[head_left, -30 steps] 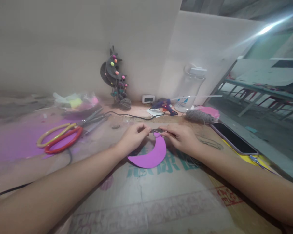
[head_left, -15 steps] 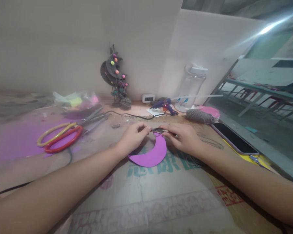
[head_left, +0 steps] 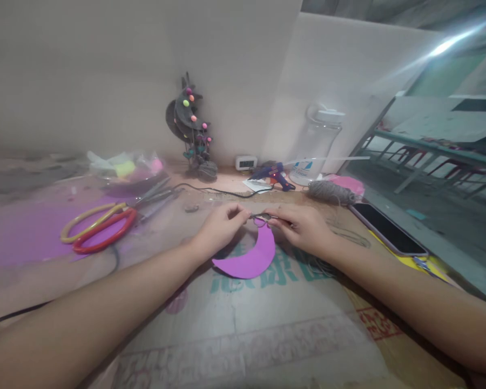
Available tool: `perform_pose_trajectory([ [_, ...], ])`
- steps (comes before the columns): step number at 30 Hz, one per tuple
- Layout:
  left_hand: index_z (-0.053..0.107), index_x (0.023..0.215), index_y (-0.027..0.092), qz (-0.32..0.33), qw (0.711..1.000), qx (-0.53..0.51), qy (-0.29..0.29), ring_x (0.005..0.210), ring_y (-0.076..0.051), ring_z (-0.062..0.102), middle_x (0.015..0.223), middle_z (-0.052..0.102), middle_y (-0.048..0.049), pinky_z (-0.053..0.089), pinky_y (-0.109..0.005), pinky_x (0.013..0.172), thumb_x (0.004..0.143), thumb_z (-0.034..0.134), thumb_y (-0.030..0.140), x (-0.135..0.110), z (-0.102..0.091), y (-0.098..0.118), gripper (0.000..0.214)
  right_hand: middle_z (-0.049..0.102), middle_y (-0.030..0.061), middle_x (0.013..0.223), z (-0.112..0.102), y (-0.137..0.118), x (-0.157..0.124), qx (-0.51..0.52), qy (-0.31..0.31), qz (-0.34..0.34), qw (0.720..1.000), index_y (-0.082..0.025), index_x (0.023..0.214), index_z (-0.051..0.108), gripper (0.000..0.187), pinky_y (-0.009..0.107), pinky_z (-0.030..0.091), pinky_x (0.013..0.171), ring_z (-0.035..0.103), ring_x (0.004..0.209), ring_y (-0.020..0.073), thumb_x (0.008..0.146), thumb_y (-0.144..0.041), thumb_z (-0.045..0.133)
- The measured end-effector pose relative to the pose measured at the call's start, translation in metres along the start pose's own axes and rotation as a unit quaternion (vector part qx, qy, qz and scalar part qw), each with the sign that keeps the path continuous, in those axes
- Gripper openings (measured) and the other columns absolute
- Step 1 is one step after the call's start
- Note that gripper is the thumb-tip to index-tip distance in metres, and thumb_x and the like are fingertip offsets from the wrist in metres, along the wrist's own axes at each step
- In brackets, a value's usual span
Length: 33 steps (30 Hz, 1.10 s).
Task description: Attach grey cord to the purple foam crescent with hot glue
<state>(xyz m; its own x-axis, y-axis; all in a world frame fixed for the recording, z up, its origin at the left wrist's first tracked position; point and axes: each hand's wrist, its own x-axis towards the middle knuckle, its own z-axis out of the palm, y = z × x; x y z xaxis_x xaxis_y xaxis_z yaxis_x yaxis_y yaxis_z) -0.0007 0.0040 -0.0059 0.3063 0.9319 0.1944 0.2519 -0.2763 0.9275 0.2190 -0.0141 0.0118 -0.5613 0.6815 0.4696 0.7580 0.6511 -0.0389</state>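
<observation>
Both thumb-and-finger pinches are closed tight on a short grey cord (head_left: 261, 216), the left hand (head_left: 218, 229) at one end and the right hand (head_left: 303, 229) at the other. The cord sits at the upper tip of the purple crescent (head_left: 251, 260), which lies on cardboard (head_left: 267, 324). Scissors (head_left: 101, 231) lie well to the left.

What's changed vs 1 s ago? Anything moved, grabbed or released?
Nothing visibly moved. The left hand and right hand keep their grip on the small dark piece at the upper tip of the purple crescent. The scissors, glue gun and phone lie as before.
</observation>
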Motion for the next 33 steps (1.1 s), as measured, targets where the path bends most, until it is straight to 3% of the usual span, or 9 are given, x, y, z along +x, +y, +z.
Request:
perform_pose_trajectory([
  [6, 0.058, 0.074, 0.017, -0.001, 1.0, 0.003, 0.002, 0.051, -0.01, 0.043, 0.061, 0.052, 0.003, 0.033, -0.02, 0.047, 0.083, 0.053, 0.042, 0.0, 0.0, 0.0, 0.027, 0.074, 0.0062, 0.1, 0.001, 0.0, -0.001, 0.047, 0.037, 0.05, 0.997, -0.021, 0.115, 0.066, 0.031, 0.028, 0.049, 0.072, 0.068, 0.085, 0.0189, 0.093, -0.033, 0.048],
  [12, 0.057, 0.072, 0.018, -0.017, 1.0, 0.005, 0.006, 0.05, -0.01, 0.042, 0.06, 0.05, 0.0038, 0.032, -0.021, 0.046, 0.082, 0.054, 0.043, -0.001, 0.0, 0.001, 0.027, 0.074, 0.0069, 0.1, 0.0, -0.001, -0.001, 0.012, 0.001, 0.022, 1.0, -0.02, 0.115, 0.066, 0.031, 0.029, 0.048, 0.071, 0.068, 0.086, 0.0199, 0.093, -0.034, 0.047],
  [22, 0.056, 0.072, 0.017, -0.002, 1.0, 0.0, 0.003, 0.053, -0.011, 0.045, 0.059, 0.05, 0.0041, 0.032, -0.021, 0.049, 0.082, 0.054, 0.042, 0.003, 0.001, -0.004, 0.027, 0.074, 0.0069, 0.095, 0.002, -0.002, -0.001, 0.022, -0.008, 0.02, 1.0, -0.02, 0.112, 0.067, 0.031, 0.028, 0.05, 0.071, 0.068, 0.084, 0.0197, 0.094, -0.034, 0.047],
  [28, 0.058, 0.073, 0.016, 0.014, 1.0, -0.014, 0.014, 0.059, -0.012, 0.05, 0.061, 0.053, 0.003, 0.037, -0.023, 0.057, 0.083, 0.053, 0.038, 0.005, 0.004, -0.008, 0.024, 0.069, 0.0118, 0.114, 0.009, 0.017, 0.005, 0.074, 0.093, 0.108, 0.987, -0.016, 0.118, 0.064, 0.035, 0.04, 0.052, 0.089, 0.065, 0.104, 0.0256, 0.092, -0.034, 0.048],
  [31, 0.059, 0.075, 0.017, 0.0, 0.999, -0.035, 0.007, 0.057, -0.012, 0.049, 0.06, 0.052, 0.0026, 0.037, -0.024, 0.054, 0.083, 0.052, 0.039, 0.004, 0.005, -0.006, 0.024, 0.065, 0.0116, 0.122, 0.018, 0.029, 0.01, 0.069, 0.044, 0.071, 0.994, -0.02, 0.123, 0.061, 0.037, 0.047, 0.049, 0.095, 0.061, 0.112, 0.0275, 0.092, -0.034, 0.047],
  [33, 0.059, 0.073, 0.017, 0.006, 0.999, -0.046, 0.004, 0.059, -0.013, 0.05, 0.061, 0.054, 0.0016, 0.039, -0.025, 0.056, 0.082, 0.053, 0.038, 0.003, 0.005, -0.004, 0.023, 0.066, 0.0117, 0.12, 0.023, 0.032, 0.014, 0.079, 0.018, 0.063, 0.995, -0.022, 0.126, 0.059, 0.039, 0.047, 0.052, 0.091, 0.063, 0.108, 0.0278, 0.09, -0.035, 0.049],
])
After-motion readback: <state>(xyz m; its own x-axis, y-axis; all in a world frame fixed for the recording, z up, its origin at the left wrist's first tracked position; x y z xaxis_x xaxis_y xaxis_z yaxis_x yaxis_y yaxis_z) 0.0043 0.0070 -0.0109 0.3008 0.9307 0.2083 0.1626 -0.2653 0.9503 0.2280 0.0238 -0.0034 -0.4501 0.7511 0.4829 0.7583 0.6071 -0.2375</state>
